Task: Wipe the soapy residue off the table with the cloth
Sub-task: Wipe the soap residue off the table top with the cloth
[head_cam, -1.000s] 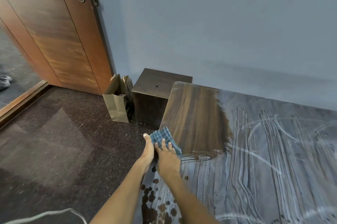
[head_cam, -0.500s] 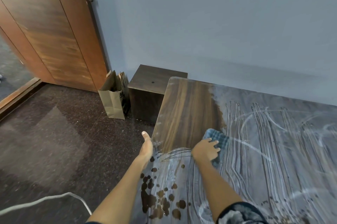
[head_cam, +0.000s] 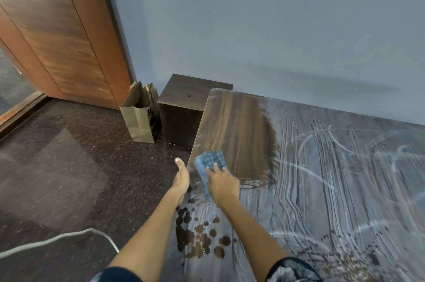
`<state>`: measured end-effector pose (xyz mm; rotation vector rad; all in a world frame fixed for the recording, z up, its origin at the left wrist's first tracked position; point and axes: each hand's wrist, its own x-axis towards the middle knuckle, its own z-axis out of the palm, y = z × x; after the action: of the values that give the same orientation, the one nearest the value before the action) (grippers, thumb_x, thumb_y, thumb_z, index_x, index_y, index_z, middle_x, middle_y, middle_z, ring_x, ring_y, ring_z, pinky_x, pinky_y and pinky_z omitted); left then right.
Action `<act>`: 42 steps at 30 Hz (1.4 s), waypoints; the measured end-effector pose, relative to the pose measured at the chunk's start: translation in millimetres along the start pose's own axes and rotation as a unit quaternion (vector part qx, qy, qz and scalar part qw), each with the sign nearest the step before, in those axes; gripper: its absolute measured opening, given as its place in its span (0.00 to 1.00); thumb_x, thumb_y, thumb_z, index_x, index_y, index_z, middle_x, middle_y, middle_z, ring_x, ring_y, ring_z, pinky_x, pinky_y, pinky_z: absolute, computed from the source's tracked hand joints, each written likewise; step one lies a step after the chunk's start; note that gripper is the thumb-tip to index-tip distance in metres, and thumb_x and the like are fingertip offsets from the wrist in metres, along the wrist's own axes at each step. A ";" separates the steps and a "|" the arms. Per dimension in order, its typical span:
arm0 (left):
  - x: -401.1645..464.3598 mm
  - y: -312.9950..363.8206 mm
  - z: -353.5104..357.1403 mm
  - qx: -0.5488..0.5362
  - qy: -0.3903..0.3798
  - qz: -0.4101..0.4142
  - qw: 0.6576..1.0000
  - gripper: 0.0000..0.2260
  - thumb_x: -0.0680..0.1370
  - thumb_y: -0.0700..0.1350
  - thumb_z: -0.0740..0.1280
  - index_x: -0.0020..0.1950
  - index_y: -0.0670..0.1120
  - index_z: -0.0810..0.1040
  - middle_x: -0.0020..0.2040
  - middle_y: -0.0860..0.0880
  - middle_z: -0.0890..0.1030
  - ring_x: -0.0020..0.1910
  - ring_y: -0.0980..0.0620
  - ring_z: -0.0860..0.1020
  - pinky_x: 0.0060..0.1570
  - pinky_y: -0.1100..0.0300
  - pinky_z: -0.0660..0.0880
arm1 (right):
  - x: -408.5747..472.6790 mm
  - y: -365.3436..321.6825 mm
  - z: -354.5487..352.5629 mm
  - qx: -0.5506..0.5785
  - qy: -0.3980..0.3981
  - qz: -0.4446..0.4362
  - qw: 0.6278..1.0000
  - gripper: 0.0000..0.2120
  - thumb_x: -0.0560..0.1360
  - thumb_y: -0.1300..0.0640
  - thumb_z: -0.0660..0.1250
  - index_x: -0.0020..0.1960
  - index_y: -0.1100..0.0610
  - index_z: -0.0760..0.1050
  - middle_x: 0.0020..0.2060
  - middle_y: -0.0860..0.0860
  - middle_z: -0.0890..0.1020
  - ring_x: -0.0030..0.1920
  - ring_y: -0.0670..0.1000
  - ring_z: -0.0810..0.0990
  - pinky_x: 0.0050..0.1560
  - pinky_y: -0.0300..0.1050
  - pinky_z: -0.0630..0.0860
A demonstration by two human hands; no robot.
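Observation:
A dark wooden table (head_cam: 234,125) fills the right half of the view. Its far left corner is wiped to bare wood, while streaky white soapy residue (head_cam: 333,178) covers the remainder. My right hand (head_cam: 222,181) presses flat on a blue checked cloth (head_cam: 210,163) near the table's left edge, at the border between bare wood and soap. My left hand (head_cam: 181,176) rests against the table's left edge just beside the cloth, fingers straight, holding nothing. Dark bare spots (head_cam: 197,235) dot the soap near my left forearm.
A low dark wooden box (head_cam: 184,116) stands on the floor past the table's far left corner, with a brown paper bag (head_cam: 139,118) beside it. A wooden door (head_cam: 59,35) is at the left. A white cable (head_cam: 57,239) lies on the dark floor.
My right hand has swept the cloth from the soapy area back left to the table's edge beside my left hand, baring more wood. My left hand has stayed at the edge.

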<state>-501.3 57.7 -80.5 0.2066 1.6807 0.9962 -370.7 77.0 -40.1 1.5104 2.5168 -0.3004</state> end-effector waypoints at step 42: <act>-39.2 5.8 4.9 -0.043 0.016 0.004 0.999 0.40 0.73 0.69 0.35 0.75 0.46 0.56 0.74 0.43 0.63 0.72 0.42 0.61 0.73 0.46 0.53 | -32.6 55.9 5.4 0.130 0.012 0.354 0.926 0.31 0.80 0.51 0.55 0.77 0.60 0.46 0.74 0.59 0.50 0.71 0.62 0.56 0.62 0.48 0.69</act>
<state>-484.6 40.6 -48.6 0.1411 1.6640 1.0810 -305.9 73.6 -40.9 2.3979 1.8117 -0.5002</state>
